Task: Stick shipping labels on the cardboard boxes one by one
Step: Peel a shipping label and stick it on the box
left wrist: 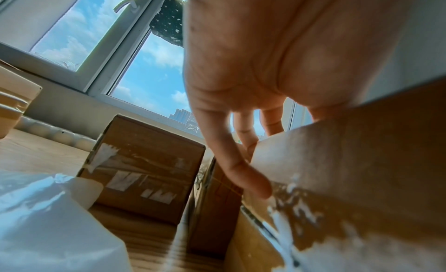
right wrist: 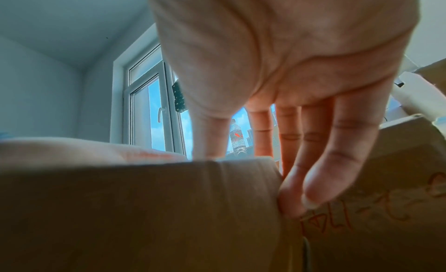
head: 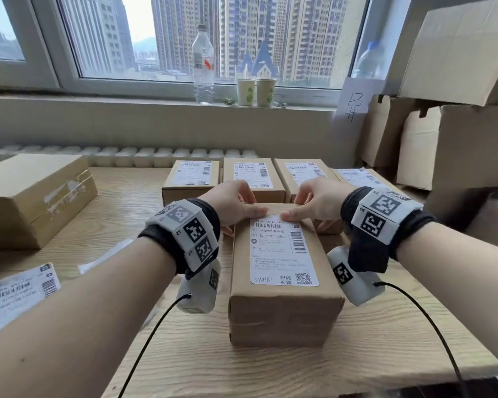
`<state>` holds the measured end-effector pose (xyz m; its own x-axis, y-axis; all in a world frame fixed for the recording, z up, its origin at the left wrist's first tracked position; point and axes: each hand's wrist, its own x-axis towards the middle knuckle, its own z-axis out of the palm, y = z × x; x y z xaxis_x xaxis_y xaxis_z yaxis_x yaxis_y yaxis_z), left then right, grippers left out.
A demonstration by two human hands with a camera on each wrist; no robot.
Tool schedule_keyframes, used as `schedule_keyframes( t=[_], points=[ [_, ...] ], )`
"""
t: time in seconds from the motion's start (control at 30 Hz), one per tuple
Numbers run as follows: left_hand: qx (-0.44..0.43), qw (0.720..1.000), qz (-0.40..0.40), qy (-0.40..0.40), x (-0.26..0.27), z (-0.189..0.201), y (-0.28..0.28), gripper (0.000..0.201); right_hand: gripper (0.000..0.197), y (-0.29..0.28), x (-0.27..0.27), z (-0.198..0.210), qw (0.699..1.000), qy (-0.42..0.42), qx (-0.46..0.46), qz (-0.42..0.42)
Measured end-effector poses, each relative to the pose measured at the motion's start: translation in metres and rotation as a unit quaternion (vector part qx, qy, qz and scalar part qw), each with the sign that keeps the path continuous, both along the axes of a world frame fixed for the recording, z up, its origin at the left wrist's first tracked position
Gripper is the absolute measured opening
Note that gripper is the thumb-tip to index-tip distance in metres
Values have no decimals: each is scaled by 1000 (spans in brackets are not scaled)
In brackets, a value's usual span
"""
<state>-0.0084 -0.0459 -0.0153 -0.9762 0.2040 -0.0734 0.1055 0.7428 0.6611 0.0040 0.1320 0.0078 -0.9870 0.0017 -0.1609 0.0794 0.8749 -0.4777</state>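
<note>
A brown cardboard box [head: 285, 311] lies lengthwise in the middle of the wooden table [head: 270, 374], with a white shipping label [head: 282, 251] on its top. Both hands are at the box's far end. My left hand [head: 239, 205] lays its thumb flat on the label's far left edge, and its fingers [left wrist: 241, 171] reach down the box's [left wrist: 362, 161] far corner. My right hand [head: 314, 202] mirrors it, thumb on the label's far right edge and fingers [right wrist: 321, 171] down beside the box [right wrist: 144, 209].
Behind the hands stand several labelled boxes [head: 191, 179] in a row. A larger box [head: 32, 196] sits at the left, with loose labels [head: 18, 294] and backing paper [head: 107, 254] near it. Stacked cartons [head: 457, 139] fill the right. A bottle [head: 203, 64] and cups [head: 255, 91] stand on the sill.
</note>
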Motion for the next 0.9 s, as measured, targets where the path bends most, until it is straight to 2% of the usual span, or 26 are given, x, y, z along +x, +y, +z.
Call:
schedule_keyframes(
  t=[0.17,0.37,0.7,0.9],
  points=[
    [6,1000,9,9,0,-1,1,31,36,-3,-1,-4,998,47,31,-5],
    [-22,999,25,25,1,-6,1,32,40,-5,9,-4,994,52,87,40],
    [-57,997,26,41,6,-4,4,33,90,-2,37,-4,987,-24,89,135],
    [-138,985,18,104,12,-5,5,33,86,5,58,-4,990,-42,40,126]
  ],
)
